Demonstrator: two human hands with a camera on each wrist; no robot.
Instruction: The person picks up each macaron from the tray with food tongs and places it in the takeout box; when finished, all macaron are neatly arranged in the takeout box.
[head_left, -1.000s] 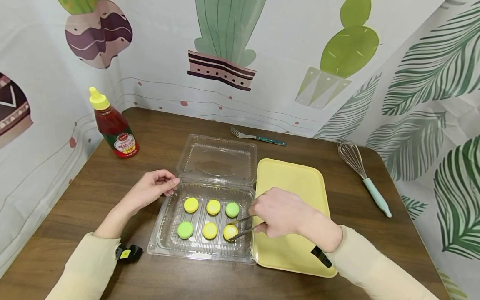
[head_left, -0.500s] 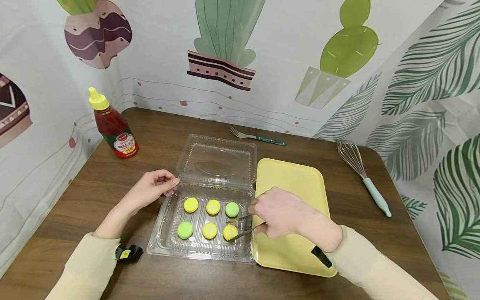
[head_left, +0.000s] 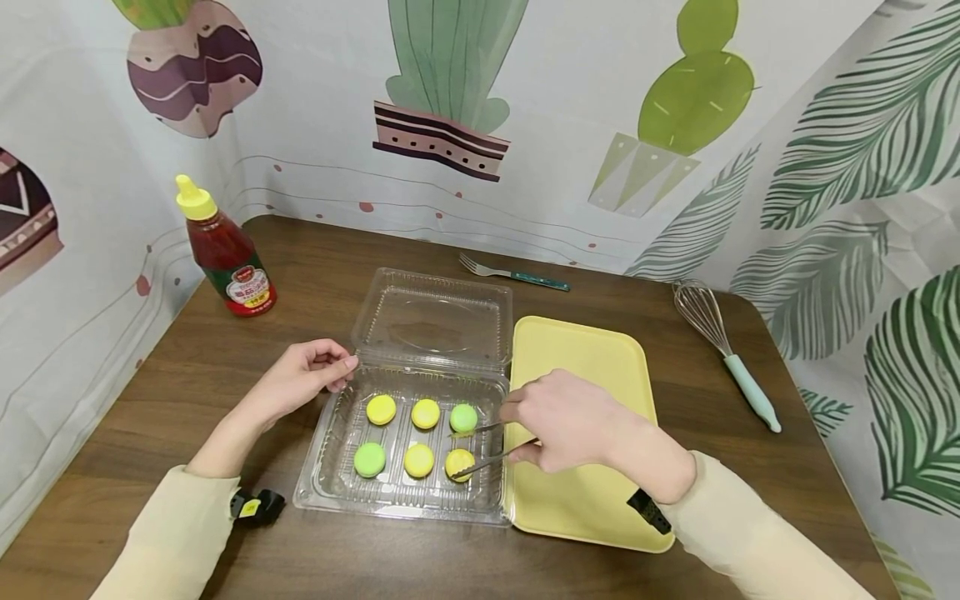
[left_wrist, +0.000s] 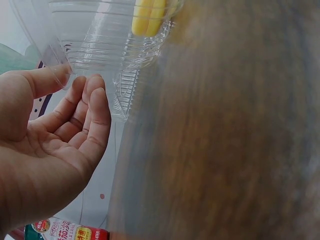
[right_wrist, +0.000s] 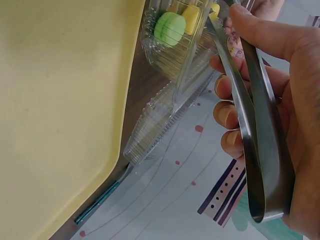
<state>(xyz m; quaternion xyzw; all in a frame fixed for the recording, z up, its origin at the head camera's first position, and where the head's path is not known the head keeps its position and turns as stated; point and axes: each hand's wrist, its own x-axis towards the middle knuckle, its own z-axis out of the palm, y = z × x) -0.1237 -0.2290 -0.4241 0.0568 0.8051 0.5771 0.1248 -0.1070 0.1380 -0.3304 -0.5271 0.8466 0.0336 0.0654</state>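
A clear plastic clamshell container (head_left: pixel 330 487) lies with its lid (head_left: pixel 435 321) folded back. Inside are two rows of yellow and green macarons, among them a yellow macaron (head_left: pixel 381 409) and a green macaron (head_left: pixel 370 459). My left hand (head_left: pixel 311 379) pinches the container's left edge near the hinge, thumb against the plastic. With my right hand (head_left: pixel 566 421) I hold metal tongs (right_wrist: pixel 250 130), reaching in over the container's right side. Their tips are spread: one beside the back green macaron (head_left: pixel 463 417), the other at the front-right yellow macaron (head_left: pixel 459 463).
A yellow tray (head_left: pixel 581 508) sits right of the container, under my right hand. Behind them lies a fork (head_left: pixel 517 275). A whisk (head_left: pixel 738 375) is at the right, and a ketchup bottle (head_left: pixel 232 262) stands at the back left. A printed cloth hangs behind the table.
The tongs' tips have spread wider apart around the front-right yellow macaron, which stays in the container. My right wrist has shifted slightly right. My left hand has kept its place.
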